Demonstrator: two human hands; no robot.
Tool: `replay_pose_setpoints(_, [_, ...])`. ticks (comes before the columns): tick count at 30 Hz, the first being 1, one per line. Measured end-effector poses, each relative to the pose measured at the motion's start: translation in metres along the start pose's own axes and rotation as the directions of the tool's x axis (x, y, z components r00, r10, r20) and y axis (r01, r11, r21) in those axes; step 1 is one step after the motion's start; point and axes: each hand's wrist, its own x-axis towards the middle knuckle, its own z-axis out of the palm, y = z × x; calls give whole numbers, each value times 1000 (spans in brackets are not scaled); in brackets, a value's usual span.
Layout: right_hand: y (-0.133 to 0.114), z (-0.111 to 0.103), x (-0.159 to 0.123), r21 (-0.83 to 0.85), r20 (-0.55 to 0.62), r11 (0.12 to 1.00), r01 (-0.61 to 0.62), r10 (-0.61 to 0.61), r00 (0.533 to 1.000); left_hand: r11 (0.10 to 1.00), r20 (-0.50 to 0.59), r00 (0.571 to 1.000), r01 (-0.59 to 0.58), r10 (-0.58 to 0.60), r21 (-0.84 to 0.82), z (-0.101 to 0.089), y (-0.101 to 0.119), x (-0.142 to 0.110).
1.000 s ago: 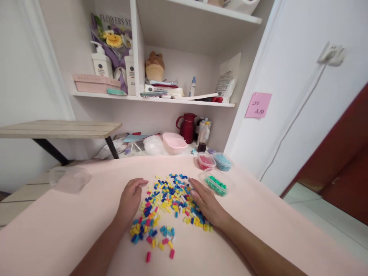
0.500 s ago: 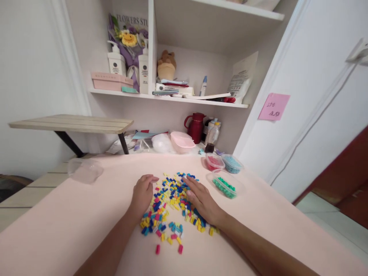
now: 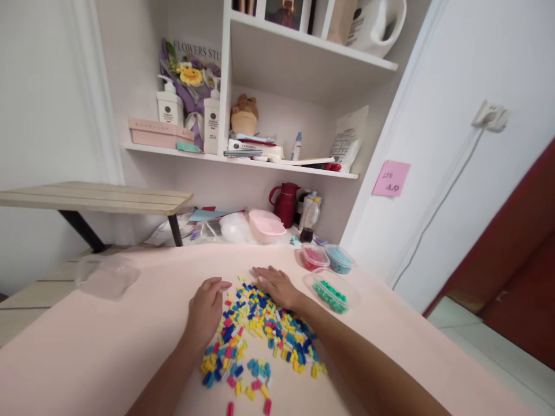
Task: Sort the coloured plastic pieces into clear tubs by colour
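A loose pile of small plastic building bricks (image 3: 260, 315) in yellow, blue, teal, pink and white is spread over the table. Along its left edge rests my left hand (image 3: 206, 309), fingers loosely bent forward, with nothing seen in it. My right hand (image 3: 277, 287) lies flat with fingers stretched out over the far right part of the pile, its fingertips just past the far edge. To the right of the pile, a clear tub holds green bricks (image 3: 330, 296). Behind it are a tub of pink-red bricks (image 3: 314, 257) and a tub of light blue bricks (image 3: 340, 260).
A clear plastic container (image 3: 107, 278) sits at the table's left. Along the back are a pink bowl (image 3: 266, 225), a dark red jug (image 3: 285, 205) and a bottle of dark liquid (image 3: 309, 222). A slatted wooden shelf (image 3: 95, 196) juts out at left.
My right hand has moved away from me, from the pile's right side to its far edge, uncovering bricks. My left hand stays beside the pile. The camera has tilted up and turned slightly right.
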Motion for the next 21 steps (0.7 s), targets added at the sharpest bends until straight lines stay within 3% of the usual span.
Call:
replay_pose_setpoints(2, [-14, -3, -5, 105, 71, 985, 134, -141, 987, 1000, 22, 1000, 7, -8, 23, -1, 3, -1])
replay_pose_setpoints(4, [-26, -13, -15, 261, 57, 938, 228, -251, 966, 999, 41, 999, 10, -12, 36, -3, 5, -2])
replay_pose_setpoints(8, [-31, -45, -51, 392, -83, 900, 190, -171, 982, 999, 65, 998, 20, -23, 44, -5, 6, -1])
replay_pose_setpoints(13, [-1, -68, -122, 123, 38, 990, 74, -79, 996, 998, 77, 997, 11, -15, 55, -6, 4, -1])
replay_pose_setpoints(17, [14, -56, -173, -16, 170, 998, 63, -60, 984, 998, 128, 991, 23, -30, 54, -6, 4, 0])
replay_pose_setpoints(21, [11, -36, -179, -97, 166, 990, 98, -81, 983, 995, 157, 986, 37, -51, 92, -6, 5, 1])
